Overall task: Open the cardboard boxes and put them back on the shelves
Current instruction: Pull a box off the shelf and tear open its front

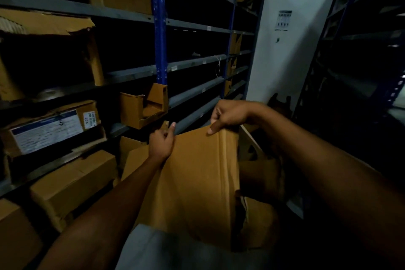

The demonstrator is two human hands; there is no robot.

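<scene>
Brown cardboard box hangs upright before the shelves — left hand curled on its top-left corner, right hand pinching the top edge.

Left hand and right hand grip the cardboard box before the shelves.

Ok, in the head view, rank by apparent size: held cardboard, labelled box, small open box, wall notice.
1. Held cardboard, nearest camera, so inflated
2. Labelled box
3. Small open box
4. Wall notice, farthest away
</scene>
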